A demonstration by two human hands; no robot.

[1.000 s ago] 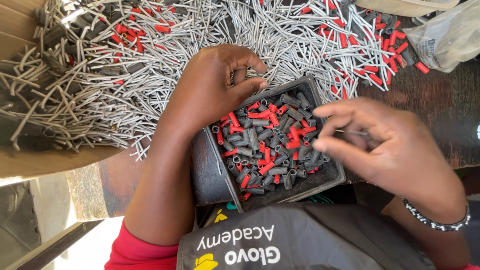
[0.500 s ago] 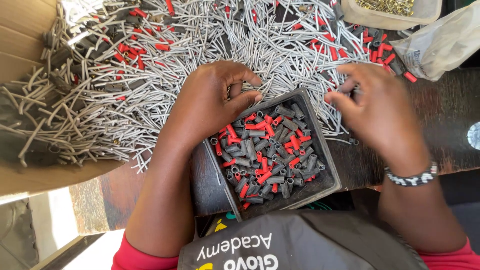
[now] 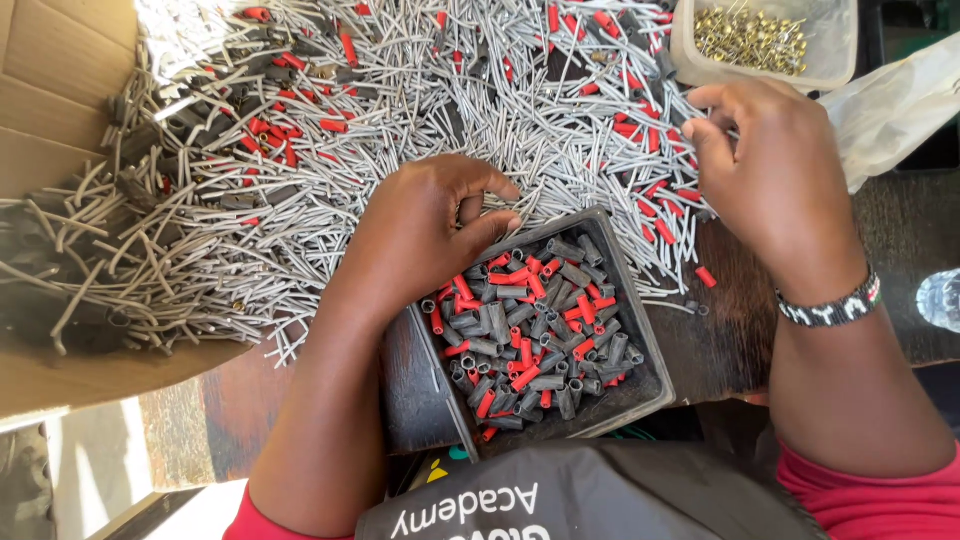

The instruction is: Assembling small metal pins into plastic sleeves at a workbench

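The left hand (image 3: 425,235) curls at the black tray's (image 3: 645,375) far-left rim, its grasp hidden. The right hand (image 3: 775,175) pinches among grey wires (image 3: 400,110); what it holds is unclear.

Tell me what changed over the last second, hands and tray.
The right hand moved from beside the dark tray up and away into the pile of grey wires, near the clear tub. Whether it pinches anything cannot be told. The left hand stayed at the tray's far corner; the tray's grey and red sleeves look unchanged.
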